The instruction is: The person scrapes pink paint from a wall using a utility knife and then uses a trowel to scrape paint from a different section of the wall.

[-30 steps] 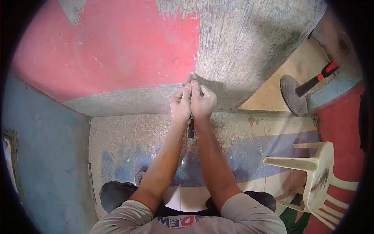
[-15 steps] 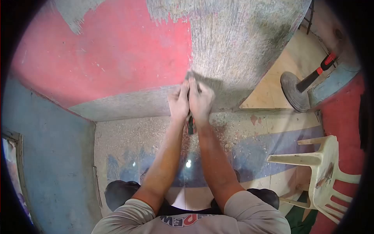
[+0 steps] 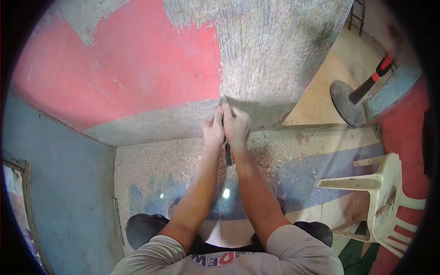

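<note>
Both of my hands are closed round a paint scraper [image 3: 228, 155], side by side in front of the wall. Its black and red handle end shows below my wrists, and its grey tip [image 3: 222, 99] meets the wall at the lower right corner of the red paint [image 3: 146, 64]. My left hand [image 3: 213, 129] is on the left of the tool, my right hand [image 3: 237, 126] on the right, thumbs pointing up along it. Most of the grip is hidden by the hands. Right of the paint edge the wall surface [image 3: 270, 50] is bare, grey and streaked.
Paint chips and dust [image 3: 183, 156] cover the tiled floor below the wall. A white plastic chair [image 3: 378, 188] stands at right. Beyond the wall's edge is a round-based stand [image 3: 347, 103] with a black and red pole. A blue-grey wall [image 3: 73, 174] closes the left side.
Both hands and the scraper have moved down a little, bringing the tip from beside the red paint's edge to its lower corner. The whole view has shifted slightly.
</note>
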Demonstrator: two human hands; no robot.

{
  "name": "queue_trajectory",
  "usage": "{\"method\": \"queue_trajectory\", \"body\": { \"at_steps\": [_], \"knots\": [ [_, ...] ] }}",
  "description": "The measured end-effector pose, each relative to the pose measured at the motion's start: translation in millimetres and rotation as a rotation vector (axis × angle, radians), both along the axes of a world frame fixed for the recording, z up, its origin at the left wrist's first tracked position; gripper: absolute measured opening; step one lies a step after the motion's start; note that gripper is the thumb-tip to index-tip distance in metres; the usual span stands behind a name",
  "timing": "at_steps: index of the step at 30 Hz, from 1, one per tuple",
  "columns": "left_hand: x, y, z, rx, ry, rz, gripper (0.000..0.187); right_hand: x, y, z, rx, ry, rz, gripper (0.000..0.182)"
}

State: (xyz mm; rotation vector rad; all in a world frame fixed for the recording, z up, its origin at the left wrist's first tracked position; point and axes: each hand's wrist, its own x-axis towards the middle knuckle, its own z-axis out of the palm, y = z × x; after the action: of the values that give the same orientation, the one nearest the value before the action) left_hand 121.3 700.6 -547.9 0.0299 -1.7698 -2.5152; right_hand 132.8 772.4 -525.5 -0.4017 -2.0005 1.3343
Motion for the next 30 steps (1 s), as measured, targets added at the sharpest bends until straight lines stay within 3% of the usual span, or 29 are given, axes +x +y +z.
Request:
{"method": "queue_trajectory", "body": {
  "at_steps": [1, 3, 5, 8, 10, 11, 12, 13, 14, 15, 17, 20, 22, 26, 27, 28, 30],
  "knots": [
    [6.6, 3.9, -7.6, 0.057, -0.077, 0.007, 0.026, 10.2, -2.8, -3.1, -0.098, -0.098, -0.015, 0.043],
    [2.9, 1.3, -14.1, -0.107, -0.019, 0.016, 0.026, 10.3, 0.0, 1.0, -0.075, -0.116, -0.021, 0.044],
    [1.4, -1.9, 27.3, -0.223, 0.02, 0.036, 0.026, -3.0, -1.7, 19.4, -0.074, 0.014, -0.016, 0.045],
    [-12.5, -5.1, 84.4, 0.031, 0.125, -0.085, 0.024, -13.2, -3.4, 97.1, -0.081, 0.133, -0.014, 0.052],
    [-19.9, -8.8, 97.3, 0.104, 0.132, -0.148, 0.023, -16.3, -6.4, 90.4, -0.085, 0.177, -0.016, 0.052],
    [-12.3, -7.9, 90.3, 0.101, 0.111, -0.121, 0.021, -16.3, -8.3, 84.1, -0.089, 0.2, -0.017, 0.051],
    [-15.8, -10.7, 58.1, -0.092, 0.1, -0.01, 0.021, -13.4, -9.5, 63.9, -0.048, 0.126, -0.021, 0.049],
    [-9.9, -11.8, 28.8, -0.053, -0.01, 0.003, 0.022, -7.9, -10.9, 29.9, -0.007, 0.055, -0.029, 0.047],
    [-8.5, -12.2, -12.6, -0.055, -0.039, 0.018, 0.038, -3.1, -12.7, 3.0, 0.037, -0.02, -0.038, 0.045],
    [-4.3, -14.3, -43.7, -0.102, -0.07, 0.024, 0.037, 3.9, -15.9, -14.8, -0.015, -0.072, -0.037, 0.045],
    [0.7, -12.6, -45.7, -0.128, -0.024, 0.02, 0.037, 13.8, -16.9, -37.0, -0.115, -0.181, -0.037, 0.045],
    [-3.4, -17.1, -0.8, -0.058, -0.036, -0.029, 0.034, -6.2, -15.3, 16.2, -0.002, 0.079, -0.037, 0.049],
    [-4.4, -18.4, 13.8, 0.084, -0.034, -0.079, 0.033, -2.1, -16.6, 19.2, -0.085, 0.029, -0.004, 0.047],
    [4.8, -5.4, -10.5, 0.089, -0.096, 0.014, 0.032, 1.1, -13.2, -10.9, -0.032, -0.046, -0.027, 0.048],
    [0.0, -11.4, -50.2, -0.055, -0.081, 0.018, 0.031, 8.2, -14.0, -28.2, -0.05, -0.144, -0.035, 0.048],
    [1.5, -14.0, -49.6, -0.093, -0.074, 0.009, 0.031, 16.2, -14.1, -30.9, -0.067, -0.246, -0.041, 0.048],
    [1.4, -15.1, -48.7, -0.163, -0.063, -0.003, 0.03, 13.1, -14.1, -14.8, -0.082, -0.164, -0.03, 0.051]
  ]
}}
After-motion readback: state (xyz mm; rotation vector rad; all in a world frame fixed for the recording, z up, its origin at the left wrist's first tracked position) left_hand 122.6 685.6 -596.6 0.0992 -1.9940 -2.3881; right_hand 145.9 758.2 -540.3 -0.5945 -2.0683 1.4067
